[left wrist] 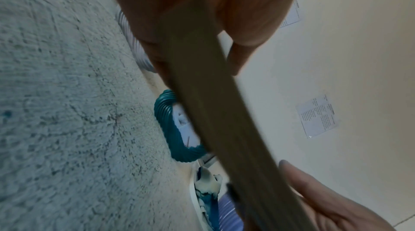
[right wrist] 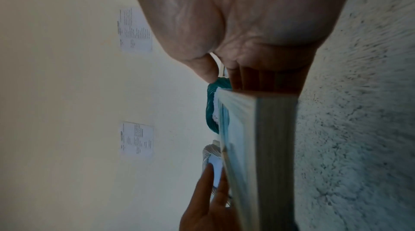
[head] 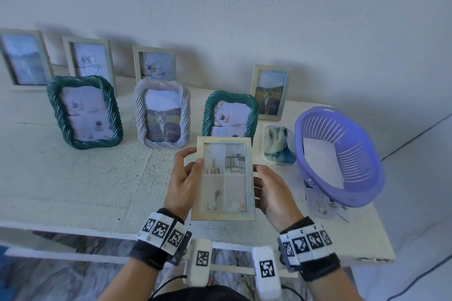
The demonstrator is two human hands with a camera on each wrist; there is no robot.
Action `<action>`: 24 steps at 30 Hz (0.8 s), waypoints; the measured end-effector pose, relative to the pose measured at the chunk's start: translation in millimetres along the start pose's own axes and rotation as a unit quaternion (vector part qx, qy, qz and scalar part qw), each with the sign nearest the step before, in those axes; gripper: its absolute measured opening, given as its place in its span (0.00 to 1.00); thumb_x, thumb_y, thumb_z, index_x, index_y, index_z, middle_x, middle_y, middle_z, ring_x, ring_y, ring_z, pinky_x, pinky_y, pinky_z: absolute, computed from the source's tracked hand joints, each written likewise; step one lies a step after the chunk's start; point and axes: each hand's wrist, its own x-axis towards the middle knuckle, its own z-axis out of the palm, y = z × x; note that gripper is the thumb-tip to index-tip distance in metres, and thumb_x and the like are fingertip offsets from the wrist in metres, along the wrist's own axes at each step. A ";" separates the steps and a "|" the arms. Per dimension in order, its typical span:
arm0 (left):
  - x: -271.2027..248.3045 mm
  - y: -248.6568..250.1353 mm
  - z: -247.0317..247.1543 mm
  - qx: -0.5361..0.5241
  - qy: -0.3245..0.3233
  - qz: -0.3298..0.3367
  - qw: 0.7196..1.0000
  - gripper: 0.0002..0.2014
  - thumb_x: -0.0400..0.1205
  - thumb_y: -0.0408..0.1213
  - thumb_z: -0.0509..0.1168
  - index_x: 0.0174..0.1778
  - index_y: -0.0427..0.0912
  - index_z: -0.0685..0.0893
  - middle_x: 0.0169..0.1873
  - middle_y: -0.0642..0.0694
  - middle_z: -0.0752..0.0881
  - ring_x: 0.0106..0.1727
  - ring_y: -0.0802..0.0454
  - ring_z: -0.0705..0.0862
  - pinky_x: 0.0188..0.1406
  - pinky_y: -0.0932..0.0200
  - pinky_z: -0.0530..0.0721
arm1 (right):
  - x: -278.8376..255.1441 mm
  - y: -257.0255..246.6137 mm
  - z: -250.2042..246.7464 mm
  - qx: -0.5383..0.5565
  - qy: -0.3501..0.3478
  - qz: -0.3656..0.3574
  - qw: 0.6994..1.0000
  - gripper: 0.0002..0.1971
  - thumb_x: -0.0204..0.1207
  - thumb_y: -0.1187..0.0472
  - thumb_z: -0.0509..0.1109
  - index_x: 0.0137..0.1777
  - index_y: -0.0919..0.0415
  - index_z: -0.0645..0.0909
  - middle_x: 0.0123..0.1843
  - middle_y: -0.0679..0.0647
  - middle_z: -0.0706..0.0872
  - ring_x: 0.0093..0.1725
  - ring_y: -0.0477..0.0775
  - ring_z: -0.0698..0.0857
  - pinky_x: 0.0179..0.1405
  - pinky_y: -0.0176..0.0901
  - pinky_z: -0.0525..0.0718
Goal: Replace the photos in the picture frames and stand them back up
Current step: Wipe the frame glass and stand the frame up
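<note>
My left hand (head: 183,178) and right hand (head: 272,189) grip a pale wooden frame (head: 223,178) by its sides above the surface (head: 73,178).

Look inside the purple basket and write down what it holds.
A white sheet of paper lies inside the purple basket, against its slatted wall. Whether anything lies beneath the sheet cannot be seen, as the paper covers that part.

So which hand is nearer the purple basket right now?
Right. The right hand grips the wooden frame's right edge, on the side facing the purple basket with bare table between them. The left hand holds the frame's far, left edge.
</note>
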 end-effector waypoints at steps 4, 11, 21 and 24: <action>-5.0 4.3 5.3 0.046 -0.095 -0.059 0.993 0.44 0.69 0.69 0.69 0.79 0.55 0.65 0.67 0.54 0.80 0.67 0.58 0.79 0.71 0.52 0.76 | -11.8 0.6 4.7 -0.005 -0.041 -0.061 0.997 0.17 0.88 0.51 0.54 0.67 0.57 0.79 0.55 0.69 0.87 0.46 0.61 0.87 0.44 0.56 0.85; -7.8 16.9 14.1 -0.006 -0.200 -0.107 0.974 0.45 0.67 0.72 0.70 0.78 0.53 0.70 0.67 0.45 0.83 0.69 0.45 0.82 0.70 0.33 0.77 | -24.9 3.7 26.9 -0.215 -0.072 -0.248 0.942 0.15 0.82 0.72 0.63 0.63 0.57 0.82 0.45 0.57 0.90 0.45 0.59 0.90 0.45 0.56 0.90; -6.8 20.1 3.6 -0.055 -0.185 -0.161 0.968 0.43 0.59 0.71 0.68 0.62 0.42 0.81 0.52 0.46 0.88 0.55 0.52 0.86 0.60 0.45 0.83 | -14.9 3.3 23.6 -0.489 0.052 -0.351 0.797 0.06 0.76 0.51 0.74 0.50 0.50 0.85 0.25 0.38 0.72 0.27 0.45 0.75 0.26 0.33 0.71; -4.7 18.1 -1.0 -0.026 -0.176 -0.150 0.973 0.41 0.60 0.70 0.67 0.68 0.54 0.79 0.62 0.48 0.86 0.65 0.51 0.83 0.66 0.37 0.79 | -15.0 -6.6 21.0 -0.604 0.112 -0.344 0.710 0.06 0.76 0.48 0.73 0.48 0.47 0.87 0.23 0.40 0.79 0.24 0.44 0.77 0.22 0.36 0.71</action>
